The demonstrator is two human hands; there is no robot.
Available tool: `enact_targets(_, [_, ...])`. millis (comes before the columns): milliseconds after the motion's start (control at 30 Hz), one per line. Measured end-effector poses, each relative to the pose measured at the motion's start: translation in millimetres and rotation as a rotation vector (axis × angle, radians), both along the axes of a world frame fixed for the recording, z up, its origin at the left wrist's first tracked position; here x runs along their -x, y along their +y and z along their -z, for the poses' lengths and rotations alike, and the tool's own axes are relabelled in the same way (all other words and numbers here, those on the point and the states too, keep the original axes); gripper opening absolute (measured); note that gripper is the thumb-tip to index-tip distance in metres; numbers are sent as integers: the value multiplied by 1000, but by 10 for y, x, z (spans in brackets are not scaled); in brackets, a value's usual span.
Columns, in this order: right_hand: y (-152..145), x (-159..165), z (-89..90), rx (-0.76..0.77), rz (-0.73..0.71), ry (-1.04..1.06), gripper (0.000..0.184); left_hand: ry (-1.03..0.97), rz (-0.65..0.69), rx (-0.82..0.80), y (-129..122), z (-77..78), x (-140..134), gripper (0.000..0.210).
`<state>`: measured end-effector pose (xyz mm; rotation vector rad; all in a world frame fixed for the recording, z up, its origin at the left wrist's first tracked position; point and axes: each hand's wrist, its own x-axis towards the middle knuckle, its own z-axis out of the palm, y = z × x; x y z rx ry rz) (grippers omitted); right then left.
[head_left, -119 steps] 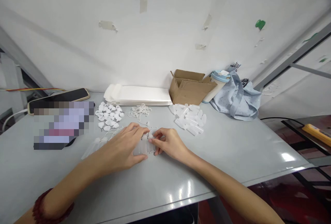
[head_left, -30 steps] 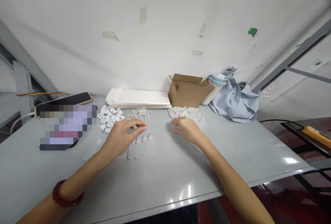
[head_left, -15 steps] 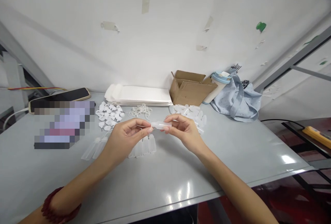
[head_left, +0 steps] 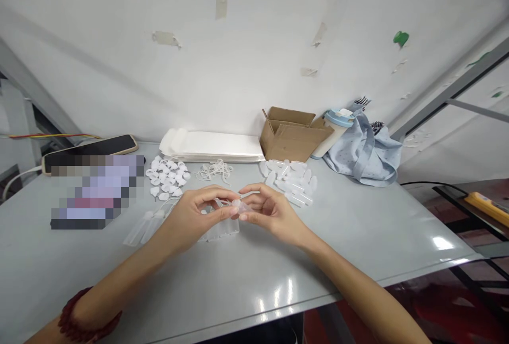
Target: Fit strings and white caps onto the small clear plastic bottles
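Observation:
A small translucent plastic tube [head_left: 244,207] is between my two hands, its near end toward me. My left hand [head_left: 199,209] pinches the tube's end with thumb and forefinger. My right hand [head_left: 272,210] curls around the other end, thumb below and fingers above. Below and behind my left hand lie several flat clear tubes [head_left: 228,229], partly hidden by it. More clear tubes with cords [head_left: 137,228] rest to its left. Past my hands are a heap of white plastic caps [head_left: 167,175], a tangle of white cords [head_left: 214,170] and a pile of loose clear tubes [head_left: 294,184].
Along the wall stand flat white boxes [head_left: 218,145], an open cardboard box [head_left: 292,140], a blue-lidded cup [head_left: 332,132] and a light-blue cloth bag [head_left: 358,156]. At left lie a phone [head_left: 95,148] and a pixelated object [head_left: 99,190]. The grey table's front edge [head_left: 238,328] runs below.
The tube has turned from lying crosswise to pointing more toward me. Both hands have come closer together and slightly lower, and the right hand's fingers have lifted and spread a little.

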<state>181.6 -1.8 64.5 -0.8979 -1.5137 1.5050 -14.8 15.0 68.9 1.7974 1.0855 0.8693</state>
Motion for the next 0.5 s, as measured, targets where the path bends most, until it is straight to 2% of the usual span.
enact_targets(67, [-30,25,19,-54,-20,-47,39,58,28,-74,-8,29,-3,19])
enact_targets(133, [-40,41,29,-109,14,-90,40,103,-8,-231,-26,55,-12,20])
enact_targets(267, [-5,43,35,-85,142,-6,31,202,-191,-749,-65,82,-35,27])
enact_targets(333, [14,38,34,-35,170,41,29,262,-236,-931,-80,88,-47,32])
enact_targets(400, [21,37,32,9,175,75,29,277,-212,-1001,-93,97,-65,36])
enact_targets(500, [11,47,26,41,157,116,31,241,-142,-940,-114,119,-106,33])
